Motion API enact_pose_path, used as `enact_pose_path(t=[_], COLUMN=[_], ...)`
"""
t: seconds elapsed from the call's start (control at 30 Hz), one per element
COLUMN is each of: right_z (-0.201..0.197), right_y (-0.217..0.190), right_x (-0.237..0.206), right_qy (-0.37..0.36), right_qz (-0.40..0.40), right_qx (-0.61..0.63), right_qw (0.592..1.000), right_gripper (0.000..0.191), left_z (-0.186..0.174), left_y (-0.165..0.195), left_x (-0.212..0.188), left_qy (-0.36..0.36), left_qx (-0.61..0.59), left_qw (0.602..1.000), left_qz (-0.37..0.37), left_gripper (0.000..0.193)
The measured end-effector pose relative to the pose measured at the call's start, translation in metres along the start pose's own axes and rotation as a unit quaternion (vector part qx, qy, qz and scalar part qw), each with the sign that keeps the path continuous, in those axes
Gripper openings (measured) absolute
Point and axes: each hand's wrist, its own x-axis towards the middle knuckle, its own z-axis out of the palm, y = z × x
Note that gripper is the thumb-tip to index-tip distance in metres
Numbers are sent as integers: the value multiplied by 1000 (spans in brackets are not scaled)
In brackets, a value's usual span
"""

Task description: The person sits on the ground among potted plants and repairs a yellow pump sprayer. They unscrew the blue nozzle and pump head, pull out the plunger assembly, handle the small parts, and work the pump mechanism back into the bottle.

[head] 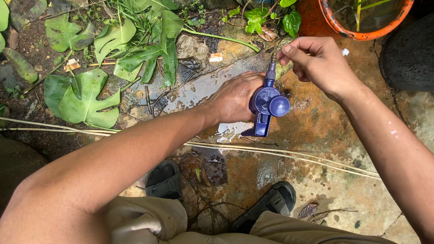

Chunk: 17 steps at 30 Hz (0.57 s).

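The left hand [235, 97] wraps the blue plastic spray-nozzle body [266, 106], its long axis pointing away from the person, while the right hand [318, 63] fingers [289, 53] pinch its narrow tip above wet stone ground [316, 131].

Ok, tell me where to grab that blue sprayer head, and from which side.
Grip the blue sprayer head round its thick middle body from its left, as the left hand does. That probably leaves the trigger lever below and the narrow nozzle tip, pinched by the right hand, free.
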Motion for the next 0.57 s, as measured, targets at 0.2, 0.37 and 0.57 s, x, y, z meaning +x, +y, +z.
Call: enact_pose_path(t=[0.2,0.37,0.57], right_z=[4,-2,6], right_y=[-7,-11,-3], right_x=[6,1,-7], right_qy=[-1,-60,-35], right_qz=[44,45,8], right_qx=[-52,-69,-68], right_qw=[998,995,997], right_gripper=[26,27,26], left_z=[6,9,5], left_y=[1,5,7], left_x=[-8,-12,-5], left_qy=[-7,-29,-43], left_qx=[50,48,51], left_qw=[998,998,998], left_qz=[26,18,1], left_gripper=[62,62,69])
